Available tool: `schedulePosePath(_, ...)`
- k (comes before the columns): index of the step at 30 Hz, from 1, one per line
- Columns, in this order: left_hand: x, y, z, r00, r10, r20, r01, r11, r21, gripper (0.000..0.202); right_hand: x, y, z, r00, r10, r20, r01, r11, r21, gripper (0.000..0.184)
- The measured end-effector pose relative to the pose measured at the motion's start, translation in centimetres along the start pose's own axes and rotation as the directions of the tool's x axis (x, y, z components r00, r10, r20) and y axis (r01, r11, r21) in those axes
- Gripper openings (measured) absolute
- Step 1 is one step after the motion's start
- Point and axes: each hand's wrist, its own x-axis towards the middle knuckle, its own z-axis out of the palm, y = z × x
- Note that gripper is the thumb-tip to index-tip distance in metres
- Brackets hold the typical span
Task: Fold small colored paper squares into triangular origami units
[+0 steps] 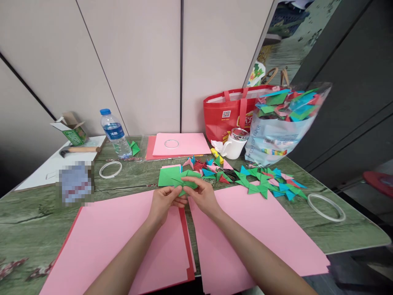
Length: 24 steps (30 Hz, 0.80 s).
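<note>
My left hand (166,200) and my right hand (202,194) meet over the middle of the table, both pinching a small folded green paper piece (186,185). Their fingers are closed on it from either side. Just behind the hands lies a flat green paper sheet (168,176). Large pink paper sheets (123,237) lie under my forearms, with another pink sheet (260,229) to the right.
Several folded paper pieces in green, blue, red and pink (264,184) lie scattered right of centre. A clear bag of folded pieces (282,123), a red bag (227,112), a white mug (235,145), a water bottle (115,133), tape rings (110,169) (326,207) and a hammer (80,150) stand around.
</note>
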Motion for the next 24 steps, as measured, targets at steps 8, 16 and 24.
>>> schedulePosePath(8,-0.03,0.10,0.13,1.000,0.007,0.027,-0.007,1.000,-0.020,0.032,0.32,0.15,-0.15,0.999,0.039,-0.016,-0.038,0.999,0.005,0.025)
schedulePosePath(16,-0.07,-0.08,0.11,0.997,0.020,0.074,-0.016,0.999,-0.052,0.032,0.40,0.21,-0.29,0.999,0.049,0.003,-0.049,0.998,0.047,0.025)
schedulePosePath(24,-0.01,-0.38,0.10,0.997,0.008,0.071,-0.006,0.999,-0.038,0.031,0.48,0.28,-0.43,0.998,0.046,-0.033,-0.046,0.999,-0.007,0.023)
